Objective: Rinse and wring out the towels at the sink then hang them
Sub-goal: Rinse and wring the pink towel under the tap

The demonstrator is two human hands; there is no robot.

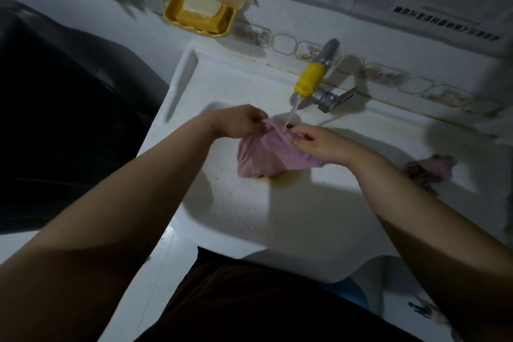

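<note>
A plain pink cloth towel [266, 155] lies in the white ceramic sink [291, 216]. The grey metal tap [329, 97] has a yellow plastic spout sleeve [309, 79]. A yellow plastic soap dish [198, 18] holds a pale cream soap bar [200, 5]. The white wall tiles [388, 44] carry a brownish octagon-patterned border.

Both forearms bare to the elbow, no sleeves, rings or watch visible on left hand [238, 122] or right hand [322, 144]; dark brown garment [263, 305] below.
</note>
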